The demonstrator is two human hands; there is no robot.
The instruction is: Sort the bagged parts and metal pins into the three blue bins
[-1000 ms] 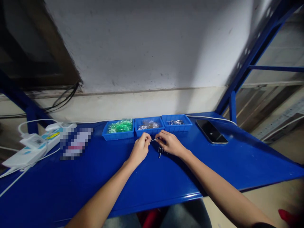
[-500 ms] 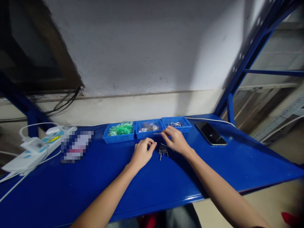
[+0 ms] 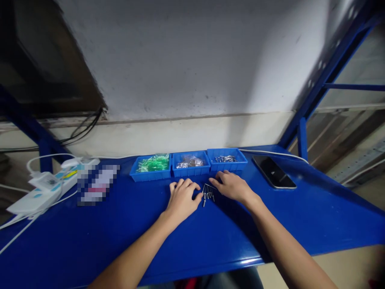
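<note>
A small cluster of metal pop rivets (image 3: pixel 208 193) lies fanned out on the blue tabletop, between my two hands. On its left, my left hand (image 3: pixel 184 197) rests palm down with the fingers curved and apart, its thumb tip at the edge of the rivets. My right hand (image 3: pixel 232 186) lies low on the right side of the cluster, fingers loosely bent and the thumb apart, close to the rivets' upper ends. Neither hand shows anything held. Just beyond stands a blue bin of metal rivets (image 3: pixel 226 159).
A bin with small clear plastic bags (image 3: pixel 190 161) stands in the middle of the row, and one with green pieces in plastic (image 3: pixel 155 163) at the left. A phone (image 3: pixel 274 172) lies at the right. A white power strip (image 3: pixel 39 194) with cables occupies the left side.
My right hand has come down and back from before the bins; the thin pale piece at its fingertips no longer shows. My left hand has spread its fingers and moved nearer the rivets.
</note>
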